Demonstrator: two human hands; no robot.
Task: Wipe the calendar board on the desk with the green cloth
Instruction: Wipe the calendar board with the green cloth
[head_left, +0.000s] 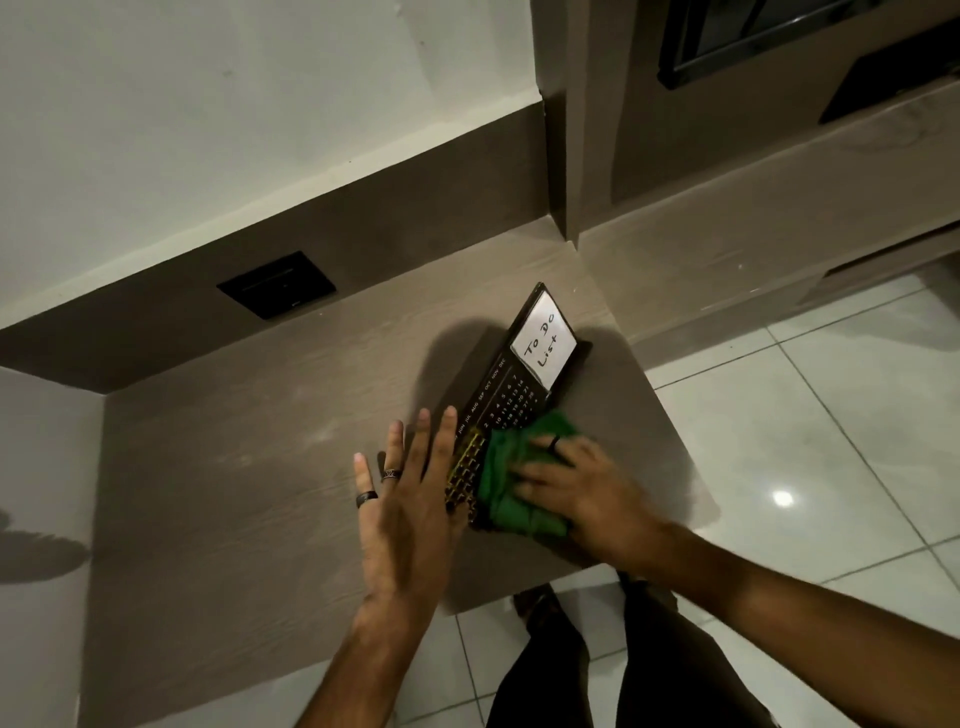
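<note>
Head view: a black calendar board (511, 395) lies on the grey-brown wood-grain desk (249, 467), slanted from about seven o'clock up toward one o'clock, right of the desk's middle and near its right edge. Its far end carries a white panel (543, 344) handwritten "To Do List"; below that run month names and a grid of dates. The green cloth (511, 480) lies bunched over the board's near end, at roughly five o'clock from the white panel. The right hand (571, 486) presses flat on the cloth, fingers spread over it rather than curled round it, a dark ring on one finger; it looks slightly blurred. The left hand (410, 499) is wide open with fingers fanned and holds nothing, its edge against the board's left side at about nine o'clock from the cloth; two rings show on it. A black wall socket plate (277, 285) sits on the back panel at eleven o'clock. Pale floor tiles (810, 415) lie to the right.
</note>
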